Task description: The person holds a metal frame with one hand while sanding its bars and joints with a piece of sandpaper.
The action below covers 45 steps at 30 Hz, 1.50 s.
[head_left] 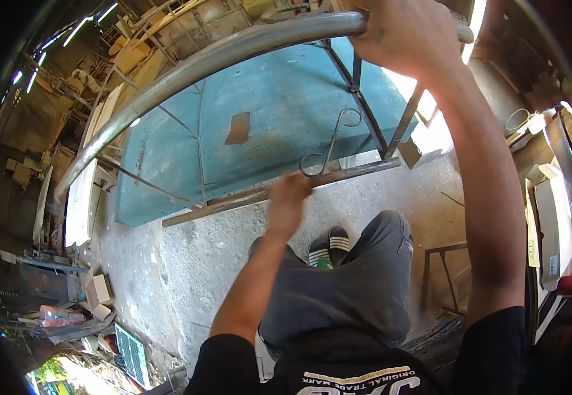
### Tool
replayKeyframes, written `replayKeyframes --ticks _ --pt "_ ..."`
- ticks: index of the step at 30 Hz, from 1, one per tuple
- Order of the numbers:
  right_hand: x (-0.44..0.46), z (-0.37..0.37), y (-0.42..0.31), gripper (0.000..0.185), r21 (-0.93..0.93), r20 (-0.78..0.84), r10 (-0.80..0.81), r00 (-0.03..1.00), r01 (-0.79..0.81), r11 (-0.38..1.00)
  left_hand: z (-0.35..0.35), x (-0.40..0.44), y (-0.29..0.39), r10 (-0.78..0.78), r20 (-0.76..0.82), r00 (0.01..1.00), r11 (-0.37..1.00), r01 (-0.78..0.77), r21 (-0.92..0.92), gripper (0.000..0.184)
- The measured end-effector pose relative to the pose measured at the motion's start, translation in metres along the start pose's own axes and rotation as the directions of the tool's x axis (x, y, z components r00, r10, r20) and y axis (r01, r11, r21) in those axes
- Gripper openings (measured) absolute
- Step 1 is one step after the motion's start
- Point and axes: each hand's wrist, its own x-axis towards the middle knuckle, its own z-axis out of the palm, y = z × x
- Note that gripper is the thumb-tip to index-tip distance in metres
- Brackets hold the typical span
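A metal frame of round tubes and thin bars stands in front of me. My right hand (401, 39) is closed round its curved upper tube (233, 49), high at the right. Lower down, my left hand (289, 201) has its fingers bent in against the lower tube (355, 172), slightly smeared by motion. Whatever those fingers hold, if anything, is hidden. Just right of that hand, a scroll-shaped metal piece (330, 146) rises from the lower tube. Flat bars (358, 92) join the tubes at the right.
Behind the frame is a large blue surface (266, 99) with a brown rectangular piece (238, 128) on it. Below lies a concrete floor (200, 263). A small metal stand (441, 273) is near my knee; an open cardboard box (98, 293) sits left. Boards (552, 224) lean at right.
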Motion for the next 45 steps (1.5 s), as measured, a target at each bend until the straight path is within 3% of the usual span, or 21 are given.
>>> replayKeyframes --ticks 2,4,7,10,11,16,18,21,25,27,29,31,34,36,37,38,39,40,41,44,45 --pt "-0.001 0.001 -0.002 0.012 0.025 -0.085 -0.055 0.995 0.057 0.998 -0.029 -0.048 -0.057 -0.091 -0.103 0.990 0.992 0.100 0.083 0.045" --pt "-0.001 0.006 -0.001 0.011 0.040 -0.156 -0.080 0.984 0.087 0.995 -0.057 -0.075 -0.071 -0.041 -0.196 0.980 0.904 0.120 0.411 0.044" --pt "-0.002 0.002 -0.008 0.012 0.049 -0.149 -0.045 0.988 0.053 0.997 -0.022 -0.057 -0.040 -0.067 -0.313 0.947 0.959 0.147 0.241 0.042" --pt "-0.006 0.002 -0.006 0.012 0.040 -0.181 -0.067 0.981 0.075 0.996 0.010 0.017 0.042 -0.128 0.087 0.988 0.989 0.120 0.087 0.041" --pt "-0.007 0.008 -0.001 0.012 0.052 -0.199 -0.095 0.975 0.108 0.993 0.043 0.026 0.054 0.014 -0.168 0.986 0.996 0.001 0.084 0.042" --pt "-0.006 0.002 0.006 0.012 0.050 -0.127 -0.063 0.990 0.069 0.996 0.023 0.045 0.045 0.274 0.019 0.962 0.960 -0.274 0.053 0.045" --pt "-0.002 0.002 0.005 0.014 0.058 -0.021 -0.069 0.997 0.070 0.996 0.000 0.012 -0.004 0.089 0.040 0.995 0.995 -0.087 -0.043 0.043" --pt "-0.002 0.003 -0.005 0.019 0.008 -0.064 -0.047 0.997 0.048 0.999 -0.040 -0.073 -0.082 0.059 0.020 0.998 0.943 -0.062 0.328 0.057" --pt "-0.001 0.009 -0.009 0.025 -0.053 -0.102 -0.032 0.994 0.026 0.998 -0.036 -0.049 -0.039 0.031 -0.023 0.999 0.985 -0.026 0.172 0.074" --pt "-0.003 0.008 -0.008 0.027 -0.036 -0.109 -0.034 0.993 0.030 0.999 -0.036 0.021 0.029 -0.174 0.357 0.918 0.977 0.205 -0.050 0.067" --pt "-0.006 0.008 -0.006 0.026 -0.022 -0.115 -0.045 0.992 0.043 0.999 0.028 0.048 0.059 0.097 0.114 0.989 0.995 -0.095 -0.023 0.060" --pt "-0.008 0.009 -0.002 0.026 -0.019 -0.116 -0.046 0.992 0.045 0.999 0.040 0.077 0.100 0.173 0.072 0.982 0.968 -0.183 0.174 0.058" --pt "-0.008 0.002 0.000 0.024 -0.027 -0.082 -0.050 0.995 0.048 0.998 0.048 0.076 0.093 0.281 0.048 0.959 0.941 -0.285 0.183 0.048" --pt "-0.008 0.006 0.001 0.022 -0.040 -0.040 -0.029 0.999 0.027 0.999 0.024 0.055 0.052 0.117 0.220 0.968 0.976 -0.071 -0.204 0.039" --pt "-0.004 0.014 0.002 0.017 0.010 -0.117 -0.024 0.993 0.025 1.000 0.021 0.024 0.023 0.183 -0.017 0.983 0.980 -0.184 -0.077 0.037" --pt "-0.001 0.020 0.002 0.014 0.059 -0.192 -0.014 0.981 0.026 0.998 -0.007 0.015 0.004 0.032 0.256 0.966 0.999 -0.031 -0.006 0.040" --pt "-0.001 0.025 -0.002 0.012 0.085 -0.276 -0.013 0.961 0.038 0.996 -0.020 -0.016 -0.028 -0.003 0.238 0.971 0.994 -0.022 0.103 0.046" --pt "0.001 0.021 -0.004 0.012 0.079 -0.273 -0.003 0.962 0.026 0.997 -0.022 -0.049 -0.064 0.144 0.057 0.988 0.960 -0.153 0.233 0.046" --pt "0.003 0.012 -0.007 0.011 0.094 -0.151 0.040 0.988 -0.026 0.995 -0.036 -0.058 -0.069 0.118 0.063 0.991 0.933 -0.132 0.334 0.046" --pt "0.003 0.009 -0.007 0.011 0.124 -0.042 0.068 0.997 -0.062 0.990 -0.019 -0.034 -0.036 0.007 0.075 0.997 0.971 -0.024 0.239 0.044" --pt "0.003 0.008 -0.007 0.012 0.141 -0.066 0.062 0.996 -0.052 0.989 -0.033 0.010 0.006 -0.060 0.217 0.974 0.998 0.060 0.007 0.033"
